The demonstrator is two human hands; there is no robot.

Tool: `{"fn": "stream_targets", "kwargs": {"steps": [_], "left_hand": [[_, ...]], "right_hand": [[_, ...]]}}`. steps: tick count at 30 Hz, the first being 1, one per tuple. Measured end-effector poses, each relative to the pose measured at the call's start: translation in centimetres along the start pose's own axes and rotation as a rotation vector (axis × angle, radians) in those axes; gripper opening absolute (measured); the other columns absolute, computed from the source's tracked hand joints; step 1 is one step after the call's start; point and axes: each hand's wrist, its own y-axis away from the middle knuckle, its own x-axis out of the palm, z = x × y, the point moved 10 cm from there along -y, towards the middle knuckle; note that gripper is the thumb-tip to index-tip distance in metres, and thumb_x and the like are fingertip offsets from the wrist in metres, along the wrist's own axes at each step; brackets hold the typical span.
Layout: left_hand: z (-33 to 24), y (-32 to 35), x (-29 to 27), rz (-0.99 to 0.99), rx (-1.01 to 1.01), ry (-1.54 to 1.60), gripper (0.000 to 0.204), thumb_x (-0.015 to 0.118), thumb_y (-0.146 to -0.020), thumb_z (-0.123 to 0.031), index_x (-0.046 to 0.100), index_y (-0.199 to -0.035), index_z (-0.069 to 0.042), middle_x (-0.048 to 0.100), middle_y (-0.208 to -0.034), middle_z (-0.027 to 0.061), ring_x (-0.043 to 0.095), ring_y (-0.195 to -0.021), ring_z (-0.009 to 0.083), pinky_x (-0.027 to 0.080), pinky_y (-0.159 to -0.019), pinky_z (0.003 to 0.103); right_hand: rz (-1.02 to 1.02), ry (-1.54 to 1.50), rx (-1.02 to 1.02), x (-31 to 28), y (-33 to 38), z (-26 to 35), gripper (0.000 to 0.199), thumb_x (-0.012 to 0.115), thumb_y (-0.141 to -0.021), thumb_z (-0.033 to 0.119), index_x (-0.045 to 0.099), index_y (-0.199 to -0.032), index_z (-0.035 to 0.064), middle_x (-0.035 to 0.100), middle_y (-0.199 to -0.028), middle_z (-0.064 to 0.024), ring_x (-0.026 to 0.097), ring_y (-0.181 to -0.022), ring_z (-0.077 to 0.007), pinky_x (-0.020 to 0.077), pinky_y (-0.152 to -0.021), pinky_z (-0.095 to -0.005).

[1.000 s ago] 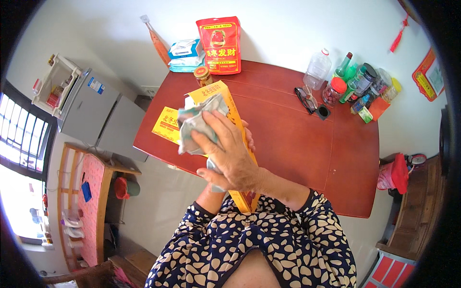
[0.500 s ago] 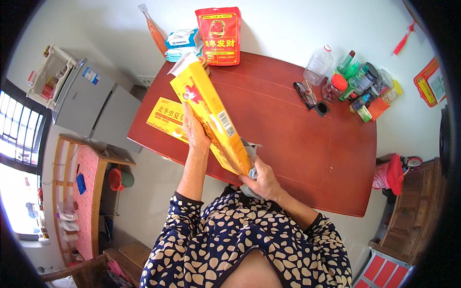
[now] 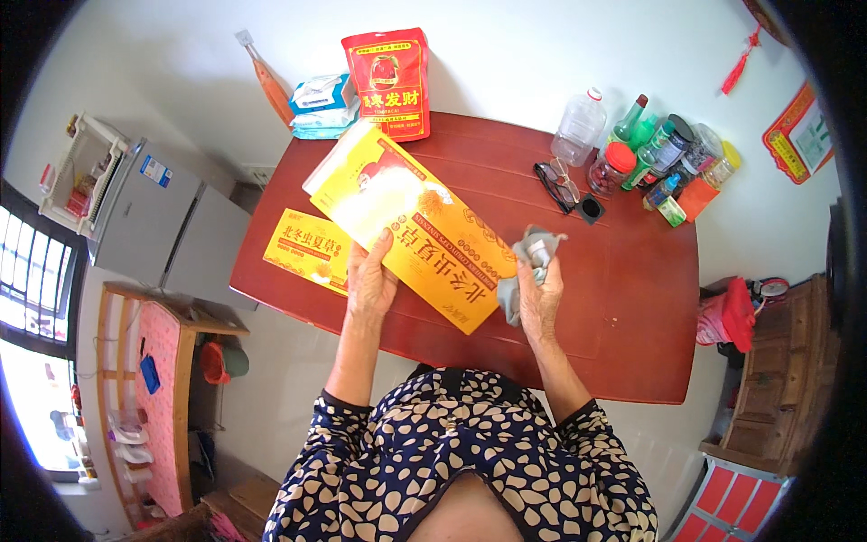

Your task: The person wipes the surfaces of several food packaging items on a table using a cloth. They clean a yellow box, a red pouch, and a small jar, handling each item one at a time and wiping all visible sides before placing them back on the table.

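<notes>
A long yellow box (image 3: pixel 411 221) with red and gold print is held flat and slanted above the dark red table (image 3: pixel 623 307). My left hand (image 3: pixel 370 275) grips its near long edge, thumb on top. My right hand (image 3: pixel 540 298) is closed on a crumpled grey cloth (image 3: pixel 526 257) at the box's right end. A second, smaller yellow box (image 3: pixel 307 250) lies on the table's left edge, partly under the big one.
At the table's far edge stand a red pouch (image 3: pixel 388 81) and a blue-white tissue pack (image 3: pixel 321 104). Black glasses (image 3: pixel 555 185), a clear plastic bottle (image 3: pixel 578 126) and several bottles and jars (image 3: pixel 664 154) crowd the far right corner. A grey fridge (image 3: pixel 158 226) stands left.
The big yellow box has swung from nearly on edge to flat, face up. My right hand with the cloth has moved from under the box to its right end.
</notes>
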Motion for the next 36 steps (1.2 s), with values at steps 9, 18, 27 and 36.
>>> {"fn": "stream_targets", "kwargs": {"steps": [9,18,27,36], "left_hand": [[2.2,1.4,2.0,-0.04,0.062,-0.034,0.041,0.054,-0.093,-0.002,0.04,-0.13,-0.01,0.053,-0.127,0.007,0.053,-0.115,0.0188,0.047,-0.096,0.035],[3.4,2.3,2.0,0.023,0.031,-0.12,0.047,0.054,-0.092,0.0,0.036,-0.134,-0.01,0.05,-0.13,0.0066,0.05,-0.117,0.0171,0.042,-0.099,0.033],[1.5,1.7,1.3,-0.073,0.105,-0.085,0.046,0.054,-0.091,0.002,0.037,-0.132,-0.012,0.052,-0.126,0.0057,0.053,-0.114,0.0173,0.046,-0.094,0.031],[-0.4,0.9,0.3,-0.185,0.161,-0.02,0.043,0.058,-0.09,0.0,0.041,-0.126,-0.016,0.056,-0.119,0.0033,0.058,-0.108,0.0188,0.053,-0.086,0.036]], "right_hand": [[0.189,1.073,-0.653,8.5,2.0,4.8,0.056,0.066,-0.077,0.007,0.045,-0.128,-0.0011,0.043,-0.115,-0.0249,0.048,-0.098,-0.0404,0.0424,-0.081,-0.0484],[0.253,0.922,-0.786,15.6,-0.4,7.9,0.052,0.065,-0.08,0.01,0.048,-0.128,0.0001,0.042,-0.122,-0.0212,0.045,-0.103,-0.0367,0.0409,-0.086,-0.045],[0.313,0.9,-0.829,18.7,-0.2,7.1,0.056,0.064,-0.082,0.023,0.046,-0.131,0.0037,0.043,-0.134,-0.0187,0.042,-0.12,-0.0343,0.0354,-0.094,-0.0461],[0.218,1.088,-0.552,8.4,1.1,-3.0,0.047,0.058,-0.088,0.027,0.049,-0.127,0.0028,0.039,-0.138,-0.0201,0.041,-0.123,-0.0284,0.0367,-0.094,-0.0428]]}}
